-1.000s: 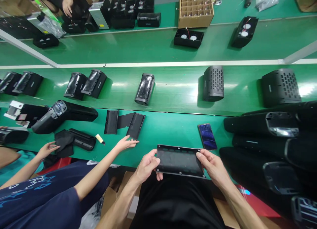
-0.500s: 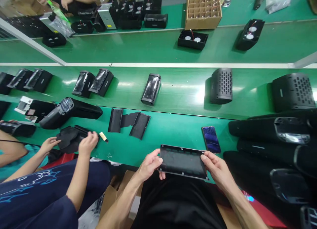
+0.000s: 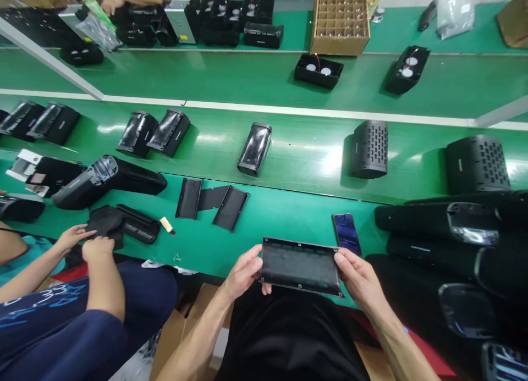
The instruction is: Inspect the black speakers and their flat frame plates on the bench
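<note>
The left hand [image 3: 244,272] and right hand [image 3: 358,271] keep their fingers [image 3: 253,264] gripping the black panel [image 3: 300,265], scarcely moved; work seems paused.

An assembly workshop, laid out like a factory line: a long green desk [image 3: 284,219] runs beside a glossy green strip [image 3: 305,144] bearing spaced, near-identical black casings [image 3: 254,149]. Farther back are open black housings [image 3: 315,79] showing round white parts [image 3: 325,72], and a cardboard box [image 3: 339,47] divided into small cells. A co-worker in dark blue [image 3: 91,337] handles parts at the left; another person's hand [image 3: 113,0] shows opposite.
</note>
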`<state>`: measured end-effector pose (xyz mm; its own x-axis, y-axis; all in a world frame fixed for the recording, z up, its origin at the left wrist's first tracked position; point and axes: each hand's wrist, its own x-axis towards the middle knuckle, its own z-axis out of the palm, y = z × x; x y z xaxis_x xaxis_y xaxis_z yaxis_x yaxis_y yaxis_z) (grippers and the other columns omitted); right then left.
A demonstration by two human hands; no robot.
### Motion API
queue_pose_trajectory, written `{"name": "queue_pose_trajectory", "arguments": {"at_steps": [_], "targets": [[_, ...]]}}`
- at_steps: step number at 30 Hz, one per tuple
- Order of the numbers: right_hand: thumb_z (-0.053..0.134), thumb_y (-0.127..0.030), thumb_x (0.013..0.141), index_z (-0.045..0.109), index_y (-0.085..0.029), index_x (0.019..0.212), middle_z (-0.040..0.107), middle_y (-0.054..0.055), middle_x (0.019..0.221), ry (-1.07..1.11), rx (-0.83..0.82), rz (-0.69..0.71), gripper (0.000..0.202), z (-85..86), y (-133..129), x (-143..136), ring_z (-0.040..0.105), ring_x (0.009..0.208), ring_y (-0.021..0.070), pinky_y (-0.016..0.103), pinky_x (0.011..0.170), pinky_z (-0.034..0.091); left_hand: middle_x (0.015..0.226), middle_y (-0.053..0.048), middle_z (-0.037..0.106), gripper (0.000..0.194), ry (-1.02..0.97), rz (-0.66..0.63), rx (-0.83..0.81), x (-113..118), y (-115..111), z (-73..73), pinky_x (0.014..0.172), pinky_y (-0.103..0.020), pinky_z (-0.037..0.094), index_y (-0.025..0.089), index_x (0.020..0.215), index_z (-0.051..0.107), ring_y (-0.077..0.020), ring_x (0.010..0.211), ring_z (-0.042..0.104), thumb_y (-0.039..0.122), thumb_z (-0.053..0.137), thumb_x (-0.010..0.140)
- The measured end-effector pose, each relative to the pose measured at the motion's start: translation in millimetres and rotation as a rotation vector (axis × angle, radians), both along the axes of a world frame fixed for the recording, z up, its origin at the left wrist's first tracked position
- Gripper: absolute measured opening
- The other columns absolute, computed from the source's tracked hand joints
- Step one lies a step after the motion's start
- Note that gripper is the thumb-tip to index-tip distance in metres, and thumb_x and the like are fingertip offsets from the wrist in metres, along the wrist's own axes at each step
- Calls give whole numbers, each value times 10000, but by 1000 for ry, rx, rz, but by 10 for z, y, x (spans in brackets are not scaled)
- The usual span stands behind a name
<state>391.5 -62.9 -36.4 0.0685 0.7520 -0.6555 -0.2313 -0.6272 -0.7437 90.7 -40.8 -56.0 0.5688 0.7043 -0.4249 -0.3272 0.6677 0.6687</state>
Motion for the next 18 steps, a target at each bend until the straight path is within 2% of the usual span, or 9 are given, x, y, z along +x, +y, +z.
{"name": "queue_pose_trajectory", "arguments": {"at_steps": [3, 4, 6, 8, 11, 13, 15, 18], "targets": [[859, -642, 725, 642, -239, 788, 552, -33, 590, 46, 10, -85, 462, 66, 152, -153, 432, 481, 132, 263, 479, 375, 844, -82, 760, 869, -184, 135, 18, 50, -16, -91, 560, -294, 552, 182, 1443, 527, -206, 607, 709, 776, 675, 826], [863, -630, 726, 641, -240, 787, 549, -34, 585, 69, 18, -98, 453, 68, 200, -227, 432, 476, 129, 259, 474, 379, 952, -96, 770, 927, -226, 168, 49, 88, -20, -125, 621, -323, 572, 227, 1444, 538, -227, 698, 736, 790, 751, 738], [857, -609, 750, 641, -239, 795, 540, -38, 573, 123, 37, -83, 431, 42, 289, -401, 440, 468, 123, 249, 466, 388, 1176, -118, 747, 986, -257, 205, 121, 188, -6, -183, 812, -418, 587, 296, 1423, 573, -296, 974, 746, 716, 901, 594], [839, -594, 786, 636, -235, 799, 531, -42, 570, 169, 59, -44, 413, -7, 380, -584, 443, 460, 118, 241, 453, 390, 1283, -136, 713, 1000, -237, 222, 149, 286, 56, -210, 975, -513, 537, 301, 1417, 595, -357, 1203, 670, 635, 964, 549], [808, -611, 808, 618, -228, 768, 531, -37, 586, 246, 89, 62, 429, -77, 629, -800, 472, 468, 124, 257, 452, 427, 1263, -152, 725, 961, -183, 319, 122, 312, 226, -180, 1061, -575, 483, 257, 1398, 626, -395, 1304, 605, 668, 930, 584], [752, -713, 787, 654, -221, 822, 611, 9, 652, 207, 91, 143, 503, -123, 958, -899, 566, 529, 165, 306, 499, 504, 1235, -141, 741, 934, -174, 407, 121, 211, 343, -150, 1077, -578, 477, 251, 1361, 654, -399, 1299, 608, 698, 912, 582], [698, -815, 736, 697, -205, 996, 719, 90, 832, 31, 80, 170, 663, -205, 1435, -1002, 685, 702, 240, 375, 618, 587, 1210, -124, 752, 926, -180, 478, 123, 38, 417, -151, 1084, -574, 475, 253, 1324, 676, -404, 1292, 614, 736, 897, 565], [790, -741, 710, 628, -210, 1276, 728, 138, 1128, -220, 85, 131, 793, -419, 2263, -1242, 697, 1032, 302, 398, 831, 602, 1163, -108, 768, 903, -131, 556, 80, -239, 410, -208, 1072, -572, 481, 250, 1249, 710, -426, 1296, 605, 804, 857, 551]]}}
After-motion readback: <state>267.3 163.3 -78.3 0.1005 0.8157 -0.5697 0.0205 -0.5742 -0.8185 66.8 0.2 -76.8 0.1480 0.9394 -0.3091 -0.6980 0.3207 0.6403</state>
